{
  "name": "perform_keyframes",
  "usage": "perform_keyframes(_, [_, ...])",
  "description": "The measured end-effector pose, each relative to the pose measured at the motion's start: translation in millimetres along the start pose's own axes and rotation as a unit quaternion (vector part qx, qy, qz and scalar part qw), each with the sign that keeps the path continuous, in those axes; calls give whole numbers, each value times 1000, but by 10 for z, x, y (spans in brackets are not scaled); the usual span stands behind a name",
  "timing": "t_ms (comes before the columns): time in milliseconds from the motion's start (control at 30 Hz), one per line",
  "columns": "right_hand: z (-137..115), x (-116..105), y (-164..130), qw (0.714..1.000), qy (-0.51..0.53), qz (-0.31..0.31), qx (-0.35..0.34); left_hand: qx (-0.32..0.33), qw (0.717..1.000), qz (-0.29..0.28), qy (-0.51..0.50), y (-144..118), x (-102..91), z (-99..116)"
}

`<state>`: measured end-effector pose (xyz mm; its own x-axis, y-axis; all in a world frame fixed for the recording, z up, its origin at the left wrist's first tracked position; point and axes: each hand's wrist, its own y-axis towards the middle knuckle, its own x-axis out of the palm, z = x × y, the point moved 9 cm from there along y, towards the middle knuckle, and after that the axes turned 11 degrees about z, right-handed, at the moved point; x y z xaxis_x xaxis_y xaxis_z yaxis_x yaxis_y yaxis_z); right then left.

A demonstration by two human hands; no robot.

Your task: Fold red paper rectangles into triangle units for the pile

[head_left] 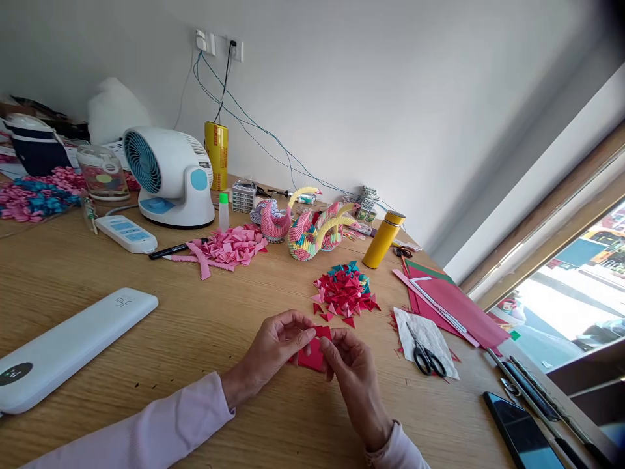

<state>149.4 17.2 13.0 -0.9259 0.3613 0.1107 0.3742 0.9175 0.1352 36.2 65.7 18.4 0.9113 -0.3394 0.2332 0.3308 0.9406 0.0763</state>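
A small red paper piece (311,357) is pinched between both hands, low over the wooden table. My left hand (273,348) grips its left and upper edge with thumb and fingers, and my right hand (352,368) has the right edge between thumb and fingertips. Fingers cover part of the paper, so its full outline is hidden. Just beyond the hands lies a pile of folded red and teal paper triangles (344,290). To the right, black-handled scissors (428,360) rest on a white tissue (439,335).
Folded paper swans (317,234), a yellow bottle (384,240) and pink paper strips (234,246) stand farther back. A white fan (170,176) and a long white device (81,345) are left. Red paper sheets (459,303) and a phone (525,433) lie right.
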Motion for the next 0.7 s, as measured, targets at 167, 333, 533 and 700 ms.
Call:
perform_keyframes(167, [-38,-64,26,1000,-2,19,2,-6,1000,-16,12,-5,22,-12])
perform_keyframes(333, [-47,-75,26,999,-22,26,-1,1,999,-32,29,-16,56,-23])
perform_keyframes(533, [-55,-91,25,998,-52,43,-2,24,998,-28,45,-19,42,-48])
perform_keyframes(700, [-52,-86,20,997,-63,54,7,52,995,-16,87,-42,34,20])
